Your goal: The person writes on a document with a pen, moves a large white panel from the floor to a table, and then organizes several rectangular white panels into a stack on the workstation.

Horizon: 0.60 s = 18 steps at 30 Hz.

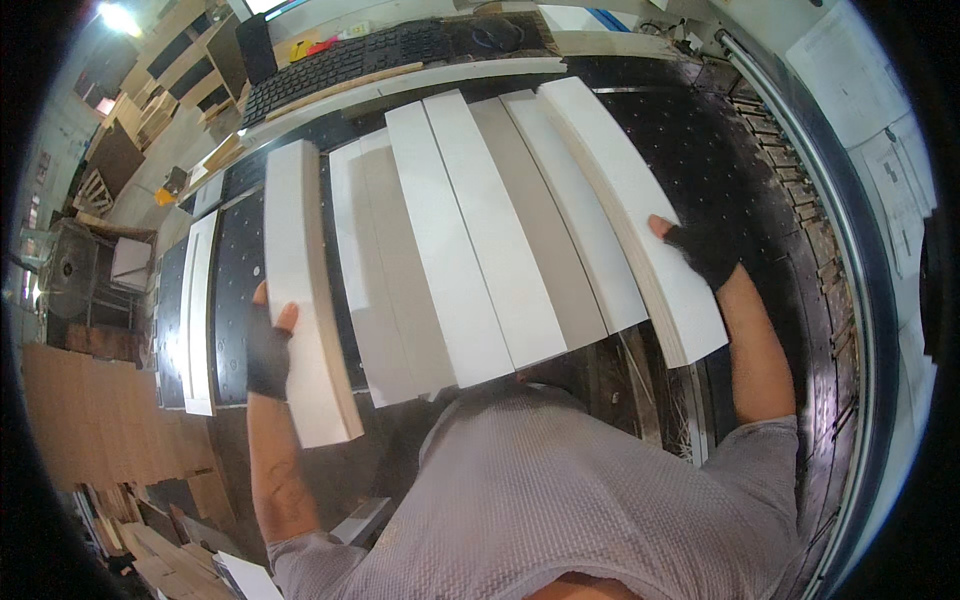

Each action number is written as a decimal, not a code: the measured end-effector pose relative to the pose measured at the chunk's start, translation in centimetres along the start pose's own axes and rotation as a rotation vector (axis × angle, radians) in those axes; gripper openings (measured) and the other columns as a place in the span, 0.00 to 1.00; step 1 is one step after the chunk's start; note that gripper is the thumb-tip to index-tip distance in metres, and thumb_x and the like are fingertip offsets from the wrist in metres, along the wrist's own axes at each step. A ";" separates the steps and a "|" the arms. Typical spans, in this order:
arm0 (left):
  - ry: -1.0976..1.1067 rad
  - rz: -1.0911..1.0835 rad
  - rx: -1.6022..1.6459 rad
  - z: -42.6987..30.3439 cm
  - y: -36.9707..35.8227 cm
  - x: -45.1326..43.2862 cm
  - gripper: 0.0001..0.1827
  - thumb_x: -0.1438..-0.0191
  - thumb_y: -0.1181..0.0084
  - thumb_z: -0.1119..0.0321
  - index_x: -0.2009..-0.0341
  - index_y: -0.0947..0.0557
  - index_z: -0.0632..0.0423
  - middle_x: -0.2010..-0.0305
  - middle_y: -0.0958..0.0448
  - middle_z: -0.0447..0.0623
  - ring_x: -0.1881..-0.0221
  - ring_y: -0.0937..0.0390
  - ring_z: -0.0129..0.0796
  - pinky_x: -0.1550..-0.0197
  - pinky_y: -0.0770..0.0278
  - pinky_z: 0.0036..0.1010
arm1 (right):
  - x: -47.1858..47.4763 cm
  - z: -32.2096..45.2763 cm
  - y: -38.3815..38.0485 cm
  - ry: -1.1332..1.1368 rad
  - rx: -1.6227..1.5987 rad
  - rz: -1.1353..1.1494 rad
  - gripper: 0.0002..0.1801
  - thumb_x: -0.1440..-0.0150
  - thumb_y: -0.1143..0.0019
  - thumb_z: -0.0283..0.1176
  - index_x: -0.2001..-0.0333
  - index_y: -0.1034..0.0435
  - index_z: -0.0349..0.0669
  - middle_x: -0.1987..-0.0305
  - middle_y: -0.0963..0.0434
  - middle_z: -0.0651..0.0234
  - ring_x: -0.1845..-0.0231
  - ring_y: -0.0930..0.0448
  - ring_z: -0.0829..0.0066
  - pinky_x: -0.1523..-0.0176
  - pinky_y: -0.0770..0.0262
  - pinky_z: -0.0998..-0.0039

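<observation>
My left hand (271,345), in a dark fingerless glove, grips the outer edge of a stack of white boards (300,262), its thumb on the top face. At the right my gloved right hand (694,244) grips a second stack of white boards (637,210), its thumb also on top. Between the two stacks, several long white panels (472,240) lie side by side, some raised over others and casting shade. The fingers of both hands are partly hidden beneath or behind the boards.
A black worktable (675,142) with small studs lies under the boards. Beyond it are a keyboard (352,64) and a mouse (499,34). Narrow white strips (199,315) lie at the left. A metal rail (832,195) runs along the right; a fan (67,266) stands far left.
</observation>
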<state>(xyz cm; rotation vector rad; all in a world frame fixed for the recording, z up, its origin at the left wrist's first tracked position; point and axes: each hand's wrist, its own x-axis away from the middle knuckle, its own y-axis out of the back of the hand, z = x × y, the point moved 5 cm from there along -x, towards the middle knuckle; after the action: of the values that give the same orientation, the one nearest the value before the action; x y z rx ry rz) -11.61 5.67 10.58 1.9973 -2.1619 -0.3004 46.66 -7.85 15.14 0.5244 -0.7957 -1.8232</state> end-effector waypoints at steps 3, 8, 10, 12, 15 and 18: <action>-0.008 0.018 0.008 -1.0 -4.2 -1.5 0.37 0.46 0.35 0.61 0.35 0.36 0.59 0.46 0.26 0.57 0.52 0.25 0.38 0.51 0.24 0.32 | -1.0 1.3 -3.3 0.098 -0.035 -0.026 0.45 0.50 0.32 0.54 0.36 0.36 0.38 0.38 0.28 0.46 0.41 0.25 0.52 0.37 0.31 0.59; 0.038 0.072 0.186 -1.0 -9.2 -2.3 0.36 0.44 0.37 0.65 0.35 0.37 0.60 0.46 0.27 0.56 0.50 0.26 0.38 0.49 0.26 0.33 | -2.0 3.9 -8.4 -0.105 0.024 0.111 0.51 0.48 0.40 0.63 0.35 0.39 0.30 0.37 0.30 0.41 0.41 0.25 0.50 0.38 0.28 0.56; 0.023 0.050 0.021 -1.2 -10.2 -2.6 0.36 0.43 0.37 0.65 0.35 0.38 0.61 0.44 0.28 0.57 0.49 0.26 0.38 0.48 0.26 0.33 | -2.3 4.7 -9.6 -0.139 -0.010 0.148 0.52 0.46 0.42 0.63 0.34 0.41 0.28 0.36 0.31 0.40 0.39 0.26 0.49 0.37 0.29 0.57; 0.039 0.046 0.048 -1.2 -11.3 -2.8 0.35 0.43 0.38 0.64 0.36 0.38 0.62 0.43 0.28 0.59 0.47 0.27 0.39 0.47 0.26 0.34 | -2.4 5.8 -9.9 -0.124 -0.025 0.180 0.53 0.46 0.43 0.63 0.33 0.43 0.27 0.35 0.33 0.40 0.38 0.27 0.48 0.35 0.31 0.57; 0.147 0.074 -0.048 -2.7 -12.4 -1.5 0.35 0.43 0.37 0.61 0.36 0.37 0.62 0.43 0.27 0.62 0.46 0.26 0.42 0.47 0.26 0.36 | -3.1 5.0 -11.6 -0.062 0.087 0.101 0.49 0.44 0.43 0.61 0.35 0.39 0.28 0.38 0.30 0.39 0.38 0.27 0.49 0.35 0.33 0.59; -0.187 0.150 -0.522 -1.3 -12.0 -2.8 0.38 0.42 0.38 0.54 0.35 0.36 0.61 0.44 0.26 0.63 0.48 0.23 0.47 0.45 0.26 0.39 | -3.9 5.2 -11.5 -0.013 0.250 0.202 0.50 0.44 0.49 0.65 0.36 0.38 0.28 0.39 0.30 0.40 0.38 0.27 0.49 0.36 0.30 0.58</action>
<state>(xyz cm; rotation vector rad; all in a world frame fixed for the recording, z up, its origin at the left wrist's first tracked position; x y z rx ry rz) 0.45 7.52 8.64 1.5585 -2.0395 -0.9488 37.27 0.02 10.32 0.5707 -1.0551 -1.5523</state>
